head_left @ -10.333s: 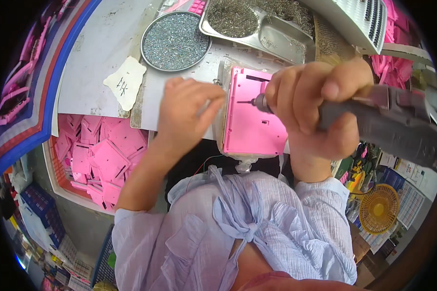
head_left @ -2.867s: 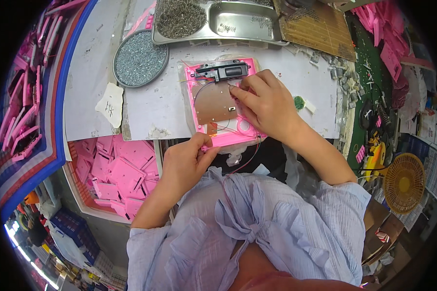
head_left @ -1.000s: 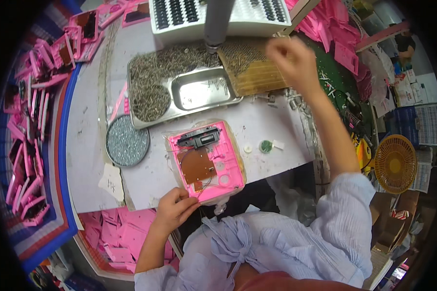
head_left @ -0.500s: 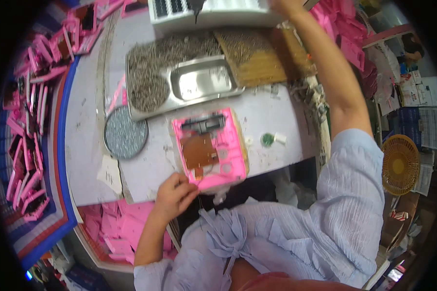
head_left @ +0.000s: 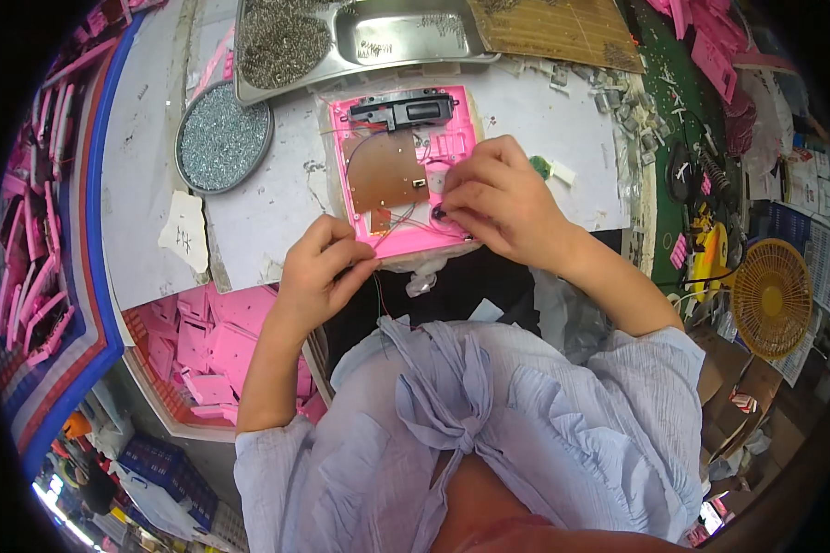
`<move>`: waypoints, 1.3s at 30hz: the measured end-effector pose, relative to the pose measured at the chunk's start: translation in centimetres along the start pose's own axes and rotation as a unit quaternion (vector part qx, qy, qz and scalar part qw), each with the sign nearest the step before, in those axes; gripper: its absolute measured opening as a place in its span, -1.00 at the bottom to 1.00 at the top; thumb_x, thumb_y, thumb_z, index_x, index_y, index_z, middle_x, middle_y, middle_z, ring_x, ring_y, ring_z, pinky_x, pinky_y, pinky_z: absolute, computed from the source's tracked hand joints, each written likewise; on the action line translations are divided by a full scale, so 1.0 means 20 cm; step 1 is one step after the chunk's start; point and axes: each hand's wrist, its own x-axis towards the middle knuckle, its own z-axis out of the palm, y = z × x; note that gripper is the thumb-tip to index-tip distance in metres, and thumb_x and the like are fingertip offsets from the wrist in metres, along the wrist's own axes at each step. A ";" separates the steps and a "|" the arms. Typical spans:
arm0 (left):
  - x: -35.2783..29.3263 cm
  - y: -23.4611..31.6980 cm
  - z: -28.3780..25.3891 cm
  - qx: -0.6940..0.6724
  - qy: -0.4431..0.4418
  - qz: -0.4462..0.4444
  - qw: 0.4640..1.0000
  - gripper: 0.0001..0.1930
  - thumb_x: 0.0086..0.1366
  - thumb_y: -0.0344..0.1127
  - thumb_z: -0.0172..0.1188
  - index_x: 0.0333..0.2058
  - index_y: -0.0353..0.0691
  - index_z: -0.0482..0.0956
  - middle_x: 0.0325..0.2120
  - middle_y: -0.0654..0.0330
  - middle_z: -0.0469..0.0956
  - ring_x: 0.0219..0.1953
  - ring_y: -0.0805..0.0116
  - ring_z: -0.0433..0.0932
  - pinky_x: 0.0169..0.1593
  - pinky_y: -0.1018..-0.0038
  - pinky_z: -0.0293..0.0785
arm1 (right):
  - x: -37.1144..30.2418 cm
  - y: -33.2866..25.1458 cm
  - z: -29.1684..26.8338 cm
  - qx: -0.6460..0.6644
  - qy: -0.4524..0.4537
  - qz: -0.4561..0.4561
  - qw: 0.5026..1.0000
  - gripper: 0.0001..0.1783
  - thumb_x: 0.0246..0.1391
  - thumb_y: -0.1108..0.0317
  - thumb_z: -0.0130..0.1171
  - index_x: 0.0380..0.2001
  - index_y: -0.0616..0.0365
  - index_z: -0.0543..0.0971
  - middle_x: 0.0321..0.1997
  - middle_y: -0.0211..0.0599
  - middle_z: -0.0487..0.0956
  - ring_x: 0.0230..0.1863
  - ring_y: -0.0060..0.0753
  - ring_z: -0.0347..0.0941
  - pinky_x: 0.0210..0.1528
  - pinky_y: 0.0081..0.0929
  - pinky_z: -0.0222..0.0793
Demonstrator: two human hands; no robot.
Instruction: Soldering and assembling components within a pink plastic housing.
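A shallow pink plastic casing [head_left: 415,243] lies in front of me, with a brown circuit board [head_left: 383,170] and a black module [head_left: 406,111] inside. At its near left corner my left hand [head_left: 318,276] is closed in a pinch on thin wires [head_left: 397,221]; these run from the board, and an end hangs below the fingers. Over the casing's right side, my right hand [head_left: 507,203] pinches a small dark round part [head_left: 439,213] at a round recess near the lower right. The fingertips partly cover that part and the recess.
Behind the casing stands a steel tray [head_left: 498,57] with heaps of screws, a brown board [head_left: 563,32] beside it. A round dish of small metal pieces [head_left: 221,138] sits left. A green spool [head_left: 539,168] is right of my hand. Below left is a bin of pink parts [head_left: 217,341].
My right hand has come back from the white container at the far end to the casing, now with a small dark round part. My left hand stays at the casing's corner. The view has shifted.
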 end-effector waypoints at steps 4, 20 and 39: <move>-0.01 0.01 0.00 0.000 0.015 0.001 1.000 -0.81 0.06 -0.48 0.46 -0.35 -0.28 0.64 -0.37 0.15 0.45 -0.35 0.28 0.50 -0.32 0.43 0.43 | 0.01 -0.01 0.01 -0.036 -0.017 -0.019 0.999 -0.74 -0.15 0.43 0.45 -0.32 0.06 0.62 -0.20 -0.43 0.62 -0.05 -0.13 0.45 -0.02 -0.26 0.42; -0.09 0.07 0.01 0.034 -0.051 0.016 0.998 -0.74 0.04 -0.43 0.49 -0.29 -0.24 0.61 -0.41 0.12 0.46 -0.39 0.15 0.52 -0.36 0.31 0.46 | -0.03 0.10 -0.10 0.023 -0.005 -0.020 1.000 -0.80 -0.05 0.35 0.41 -0.30 0.05 0.66 -0.22 -0.40 0.63 -0.06 -0.16 0.49 0.02 -0.23 0.44; 0.93 -0.01 -0.27 0.296 -0.028 0.063 0.953 -0.90 0.22 -0.39 0.29 -0.32 -0.27 0.65 -0.38 0.07 0.58 -0.32 0.09 0.60 -0.22 0.29 0.52 | -0.06 0.48 -0.40 -0.322 0.122 0.147 0.927 -0.86 0.01 0.36 0.24 -0.32 0.12 0.60 -0.38 -0.25 0.61 -0.36 -0.11 0.54 -0.29 -0.17 0.46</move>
